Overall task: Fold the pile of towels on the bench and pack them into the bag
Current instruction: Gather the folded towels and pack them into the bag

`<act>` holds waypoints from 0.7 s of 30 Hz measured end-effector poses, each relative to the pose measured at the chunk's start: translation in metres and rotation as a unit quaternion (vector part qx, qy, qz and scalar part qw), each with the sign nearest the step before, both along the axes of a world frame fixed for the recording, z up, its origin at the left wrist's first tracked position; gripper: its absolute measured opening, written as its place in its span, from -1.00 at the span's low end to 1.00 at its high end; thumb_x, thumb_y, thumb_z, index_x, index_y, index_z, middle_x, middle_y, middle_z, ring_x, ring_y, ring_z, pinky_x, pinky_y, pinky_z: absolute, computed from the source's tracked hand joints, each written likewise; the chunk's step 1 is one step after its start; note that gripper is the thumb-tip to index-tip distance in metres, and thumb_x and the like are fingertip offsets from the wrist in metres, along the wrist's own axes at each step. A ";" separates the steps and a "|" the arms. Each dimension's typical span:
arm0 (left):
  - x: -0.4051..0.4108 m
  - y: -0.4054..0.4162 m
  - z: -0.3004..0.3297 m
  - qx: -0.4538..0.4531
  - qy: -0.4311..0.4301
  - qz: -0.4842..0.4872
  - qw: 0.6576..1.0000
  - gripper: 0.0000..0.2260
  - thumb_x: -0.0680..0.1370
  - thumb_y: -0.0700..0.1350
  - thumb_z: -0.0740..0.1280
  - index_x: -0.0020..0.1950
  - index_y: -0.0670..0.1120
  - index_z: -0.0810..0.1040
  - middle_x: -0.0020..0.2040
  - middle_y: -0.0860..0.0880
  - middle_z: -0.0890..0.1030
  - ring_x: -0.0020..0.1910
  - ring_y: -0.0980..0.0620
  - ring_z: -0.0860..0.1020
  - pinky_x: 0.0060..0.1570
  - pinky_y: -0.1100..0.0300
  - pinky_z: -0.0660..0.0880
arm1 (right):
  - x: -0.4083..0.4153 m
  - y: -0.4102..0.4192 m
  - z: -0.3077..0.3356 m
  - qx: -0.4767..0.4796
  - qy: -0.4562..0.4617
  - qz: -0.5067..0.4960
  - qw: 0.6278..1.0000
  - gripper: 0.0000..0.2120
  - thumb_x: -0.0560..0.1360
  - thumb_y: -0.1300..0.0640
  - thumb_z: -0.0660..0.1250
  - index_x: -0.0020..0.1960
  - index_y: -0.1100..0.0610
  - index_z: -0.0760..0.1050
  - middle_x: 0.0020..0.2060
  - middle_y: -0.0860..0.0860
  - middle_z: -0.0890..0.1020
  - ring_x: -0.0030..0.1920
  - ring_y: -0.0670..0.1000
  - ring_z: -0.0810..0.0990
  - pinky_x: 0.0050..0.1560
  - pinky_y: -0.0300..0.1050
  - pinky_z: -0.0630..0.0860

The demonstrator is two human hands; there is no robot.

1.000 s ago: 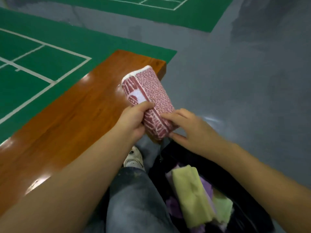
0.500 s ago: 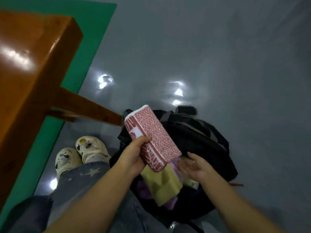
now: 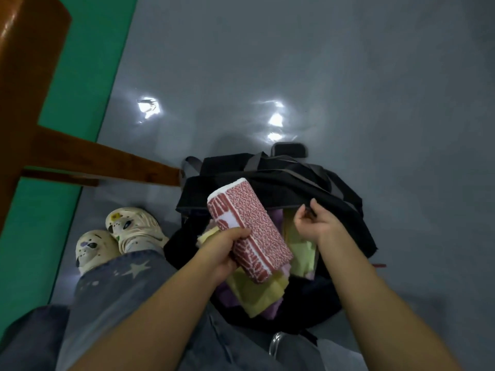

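The folded red-and-white patterned towel (image 3: 247, 231) sits gripped at its near end in the left hand (image 3: 223, 250), long axis slanting away over the open black fabric bag (image 3: 334, 188) (yellow and purple towels (image 3: 257, 293) already inside), whose rim the right hand (image 3: 316, 226) pinches back.

No words, numbers or brand marks can be read here. The folded red-and-white towel (image 3: 249, 231) bears a band of block shapes along its edge that may be lettering, too blurred to read.
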State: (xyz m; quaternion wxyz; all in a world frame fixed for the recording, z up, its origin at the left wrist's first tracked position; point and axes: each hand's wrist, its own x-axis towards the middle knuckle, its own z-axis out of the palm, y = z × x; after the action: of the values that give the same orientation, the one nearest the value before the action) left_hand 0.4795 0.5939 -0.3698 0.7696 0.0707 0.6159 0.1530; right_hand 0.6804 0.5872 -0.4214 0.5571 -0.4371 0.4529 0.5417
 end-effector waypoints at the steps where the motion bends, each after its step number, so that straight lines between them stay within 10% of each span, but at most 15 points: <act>1: 0.004 0.000 0.000 -0.002 0.004 -0.014 1.000 -0.80 0.50 -0.34 0.34 0.06 -0.12 0.52 0.08 -0.18 0.63 0.12 -0.22 0.56 0.26 -0.17 0.44 | 0.007 0.005 0.011 0.007 0.004 -0.023 1.000 -0.80 0.54 0.21 0.32 -0.23 0.25 0.41 -0.32 -0.01 0.46 -0.33 -0.07 0.45 -0.61 -0.30 0.46; 9: 0.031 -0.022 0.006 -0.041 0.032 -0.183 0.982 -0.75 0.41 -0.24 0.37 0.08 -0.16 0.56 -0.08 -0.13 0.65 -0.10 -0.09 0.57 -0.19 0.13 0.47 | 0.029 0.022 0.058 0.069 0.135 -0.169 0.974 -0.88 0.42 0.39 0.39 -0.17 0.48 0.53 -0.10 0.28 0.51 0.10 0.06 0.54 -0.53 -0.21 0.50; 17: 0.075 -0.007 -0.019 -0.054 -0.034 0.001 0.998 -0.80 0.61 -0.27 0.24 0.21 -0.29 0.50 0.16 -0.24 0.58 -0.02 -0.15 0.57 0.11 -0.06 0.46 | 0.014 -0.004 0.108 0.090 0.123 -0.146 0.978 -0.80 0.42 0.36 0.42 -0.32 0.47 0.55 0.05 0.24 0.56 -0.21 0.26 0.50 -0.61 -0.16 0.52; 21: 0.080 -0.007 -0.038 -0.021 0.016 0.010 1.000 -0.76 0.61 -0.33 0.13 0.20 -0.28 0.52 0.14 -0.27 0.60 -0.01 -0.15 0.61 0.01 0.01 0.55 | 0.000 -0.025 0.102 0.064 0.075 -0.105 0.990 -0.84 0.44 0.31 0.39 -0.26 0.39 0.55 -0.08 0.22 0.56 -0.02 0.12 0.55 -0.59 -0.24 0.50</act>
State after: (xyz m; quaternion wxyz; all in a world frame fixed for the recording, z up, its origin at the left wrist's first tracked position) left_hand 0.5592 0.5870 -0.4080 0.7597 0.0508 0.6317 0.1461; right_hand 0.6800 0.5621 -0.3192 0.6022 -0.3087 0.5012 0.5393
